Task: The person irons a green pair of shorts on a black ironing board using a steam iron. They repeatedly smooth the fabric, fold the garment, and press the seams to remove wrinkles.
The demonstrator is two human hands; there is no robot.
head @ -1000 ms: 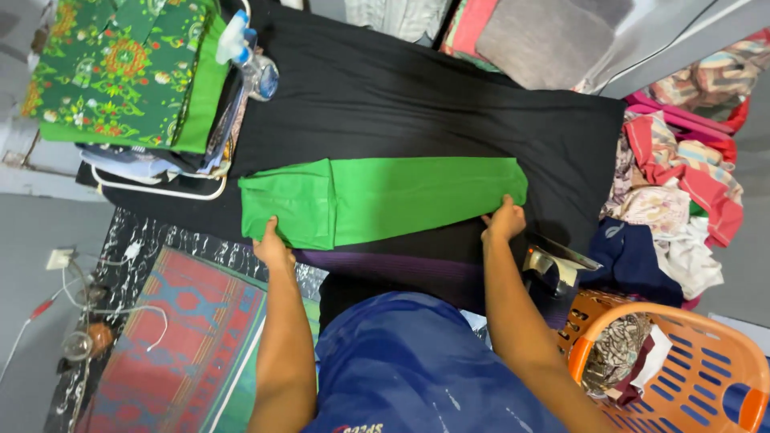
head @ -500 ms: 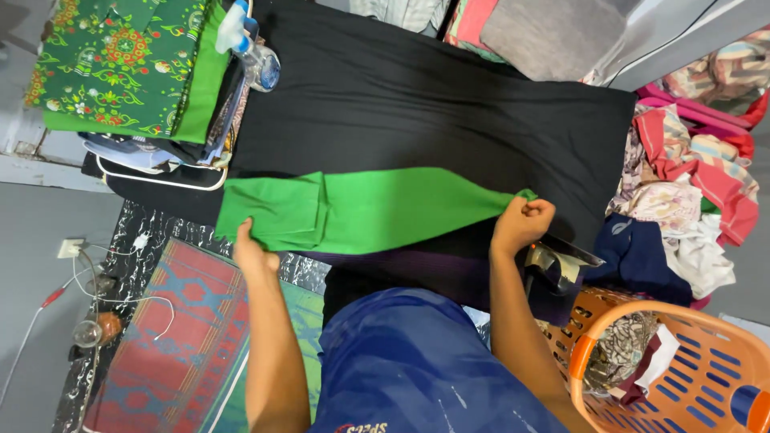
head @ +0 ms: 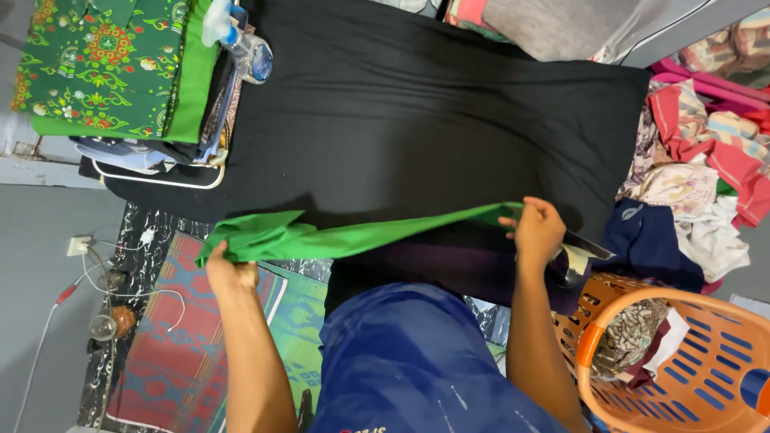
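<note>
Looking down from the head camera, the view showed a folded green garment (head: 353, 235) stretched taut and lifted just above the near edge of a black-covered ironing surface (head: 417, 120). The left hand (head: 230, 271) gripped the bunched end of the garment at 8 o'clock from the surface's middle, fingers pressed together around the cloth. The right hand (head: 536, 231) pinched the opposite, narrow end at 4 o'clock, fingers curled shut on the fabric. The garment ran between the two hands in a long band, sagging slightly at the left end where it fanned out.

At 10 o'clock a stack of folded clothes (head: 120, 72), topped by a green patterned shirt, sat on a white wire rack (head: 160, 178). A clear spray bottle (head: 241, 44) lay just beside the stack, at its right edge. At 3 o'clock a heap of unsorted laundry (head: 698, 176) lay against the surface's right end. At 5 o'clock an orange plastic basket (head: 682, 361) held more cloth. At 7 o'clock a red patterned mat (head: 172, 353) lay on the floor, with a white cable (head: 88, 265) near it.
</note>
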